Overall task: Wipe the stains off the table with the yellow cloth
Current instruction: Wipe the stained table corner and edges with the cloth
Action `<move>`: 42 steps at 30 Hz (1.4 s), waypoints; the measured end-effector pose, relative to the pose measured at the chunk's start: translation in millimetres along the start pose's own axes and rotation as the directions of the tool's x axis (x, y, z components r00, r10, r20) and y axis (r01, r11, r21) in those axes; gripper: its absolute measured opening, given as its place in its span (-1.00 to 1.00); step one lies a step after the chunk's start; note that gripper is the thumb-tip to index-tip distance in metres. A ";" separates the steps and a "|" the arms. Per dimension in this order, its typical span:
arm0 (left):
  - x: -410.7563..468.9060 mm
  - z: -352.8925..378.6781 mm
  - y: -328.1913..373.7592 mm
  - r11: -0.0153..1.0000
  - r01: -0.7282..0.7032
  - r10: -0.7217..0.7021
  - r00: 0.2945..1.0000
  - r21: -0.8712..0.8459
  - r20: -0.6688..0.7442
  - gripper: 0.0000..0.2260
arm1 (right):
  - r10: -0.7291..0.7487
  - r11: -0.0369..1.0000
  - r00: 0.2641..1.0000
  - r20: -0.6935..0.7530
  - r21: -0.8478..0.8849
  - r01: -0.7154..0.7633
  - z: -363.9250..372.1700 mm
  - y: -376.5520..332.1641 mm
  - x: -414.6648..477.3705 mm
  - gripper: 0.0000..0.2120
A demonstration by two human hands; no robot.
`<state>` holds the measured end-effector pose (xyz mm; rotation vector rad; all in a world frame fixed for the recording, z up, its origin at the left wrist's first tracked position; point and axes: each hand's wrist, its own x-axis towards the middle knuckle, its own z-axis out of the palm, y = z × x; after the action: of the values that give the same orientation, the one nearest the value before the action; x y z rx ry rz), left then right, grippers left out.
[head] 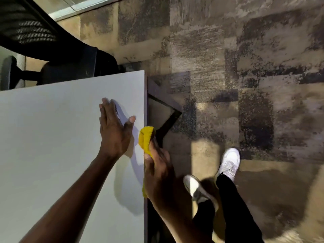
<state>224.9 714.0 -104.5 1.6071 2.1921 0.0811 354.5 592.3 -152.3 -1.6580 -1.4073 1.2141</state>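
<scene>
Right hand (157,165) grips yellow cloth (146,137) at table (52,137) edge — left hand (114,130) flat, fingers straight.

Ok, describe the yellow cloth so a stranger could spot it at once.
Start at the big white table filling the left of the view and follow its right edge. There the right hand grips a bunched cloth, beside the left hand lying flat on the top. It is the only bright yellow thing in sight.

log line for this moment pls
left hand: open, flat on table | right hand: grips yellow cloth | cloth: bunched, at table's right edge
</scene>
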 end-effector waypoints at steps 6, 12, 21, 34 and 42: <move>-1.6 9.0 3.2 1.000 0.023 -0.023 1.000 0.015 0.018 -0.24 | 0.145 0.971 0.965 -0.216 0.220 -0.097 -9.6 -32.9 89.6 -0.51; 1.4 8.4 -4.5 0.999 0.023 -0.024 0.999 0.031 0.024 -0.21 | 0.113 0.971 0.974 -0.198 0.231 -0.066 -13.6 -36.7 105.9 -0.45; 3.4 7.3 -6.8 0.998 -0.027 0.024 0.999 0.060 0.041 -0.01 | 0.150 0.969 0.975 -0.162 0.221 -0.112 -19.9 -40.0 142.0 -0.41; 1.8 4.6 -3.9 0.999 -0.011 0.009 0.998 0.035 0.057 0.06 | 0.079 0.984 0.988 -0.132 0.170 -0.056 -20.6 -37.9 122.1 -0.44; 3.3 1.0 1.0 0.998 0.034 -0.039 0.994 0.050 0.105 0.01 | 0.055 0.988 0.991 -0.120 0.151 -0.037 -25.2 -46.9 164.1 -0.44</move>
<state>225.4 717.2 -106.1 1.5588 2.1565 -0.0674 360.0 764.2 -140.3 -1.6404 -1.1798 1.1899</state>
